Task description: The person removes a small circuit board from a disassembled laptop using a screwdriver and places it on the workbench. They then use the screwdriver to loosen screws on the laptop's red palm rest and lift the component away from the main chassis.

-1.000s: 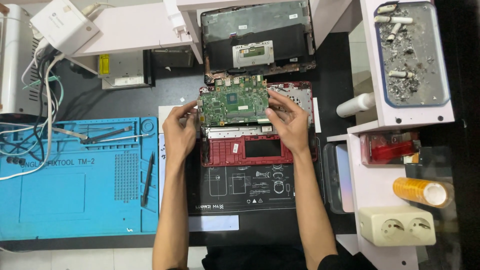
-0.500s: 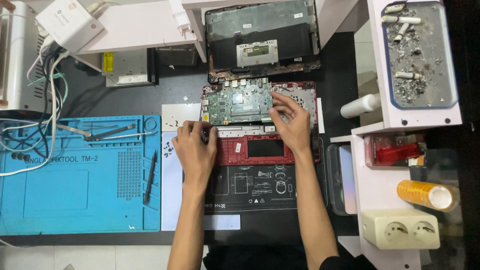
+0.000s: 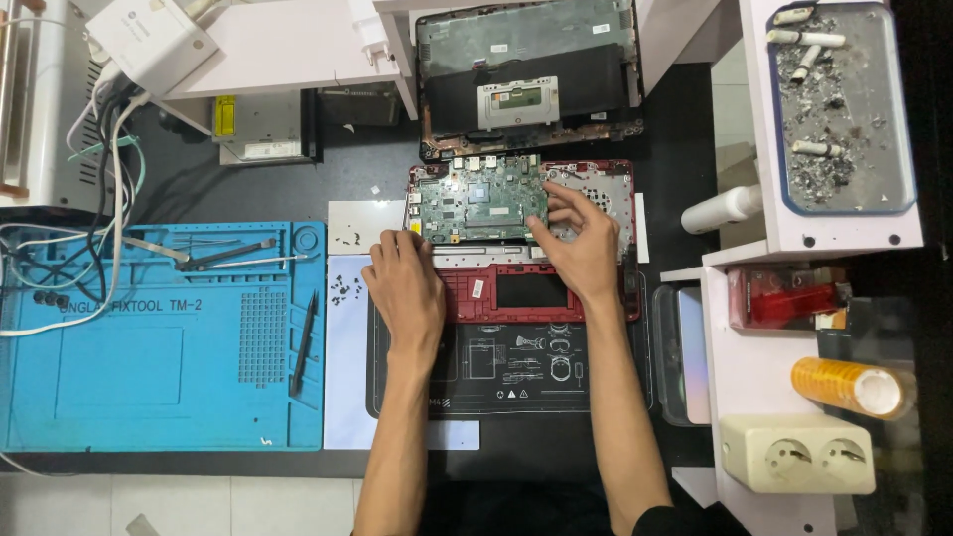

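Note:
A green circuit board [image 3: 483, 203] lies in the top of an opened red laptop base [image 3: 531, 293] on a black work mat [image 3: 516, 372]. My right hand [image 3: 581, 243] rests on the base at the board's right edge, fingertips touching the board. My left hand [image 3: 407, 288] lies flat at the base's left edge, fingers pointing toward the board's lower left corner. Neither hand grips anything. Behind the base lies the laptop's detached grey cover with a touchpad [image 3: 526, 69].
A blue repair mat [image 3: 129, 347] with tweezers [image 3: 228, 256] and a black pen-shaped tool [image 3: 303, 342] lies at the left. Small screws [image 3: 347, 290] sit on white paper. At the right stand a white shelf, an ashtray tray [image 3: 844, 109], a tape roll [image 3: 854, 385] and a socket block [image 3: 799, 454].
The board, lifted a second ago by both hands, now lies in the base. My left hand has dropped down to the base's left edge; my right hand stays at the board's right side.

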